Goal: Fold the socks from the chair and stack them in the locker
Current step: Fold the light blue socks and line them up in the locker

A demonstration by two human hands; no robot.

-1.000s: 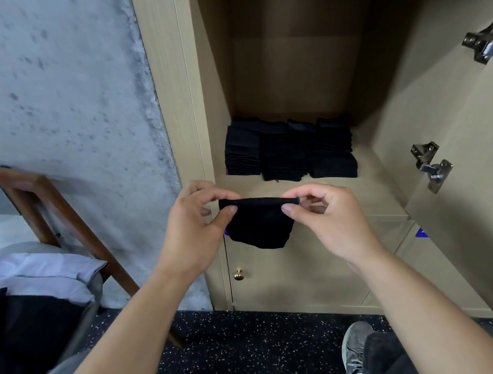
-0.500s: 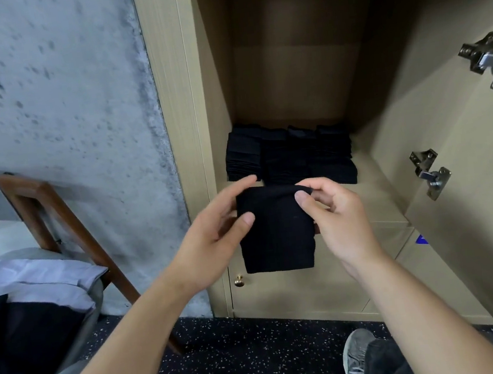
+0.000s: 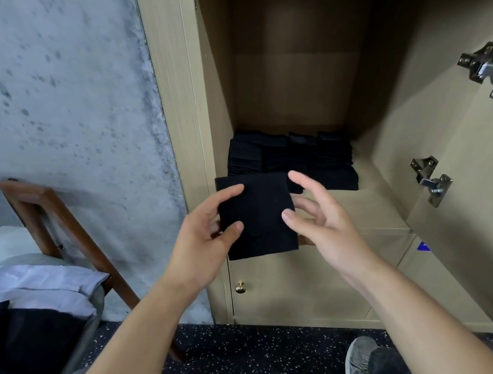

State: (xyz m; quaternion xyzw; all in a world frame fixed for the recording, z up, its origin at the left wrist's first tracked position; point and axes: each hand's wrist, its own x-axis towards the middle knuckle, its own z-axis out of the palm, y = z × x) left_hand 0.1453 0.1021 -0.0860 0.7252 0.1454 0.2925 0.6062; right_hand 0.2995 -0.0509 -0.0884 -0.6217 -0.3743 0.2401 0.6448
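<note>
A folded black sock lies flat as a square in front of the locker's open compartment. My left hand grips its left side, thumb and forefinger on top and the other fingers underneath. My right hand is at the sock's right edge with its fingers spread; only the thumb tip touches the cloth. Behind the sock, several stacks of folded black socks stand in a row at the back of the locker shelf. The wooden chair stands at the left with dark clothes on its seat.
The locker door stands open on the right, its metal hinges jutting out. Below the shelf is a shut door with a small brass knob. A concrete wall is at the left. My shoe rests on the speckled floor.
The sock hung from both hands' pinch, then was folded into a flat square and lifted toward the shelf. My right hand has loosened its pinch and spread its fingers.
</note>
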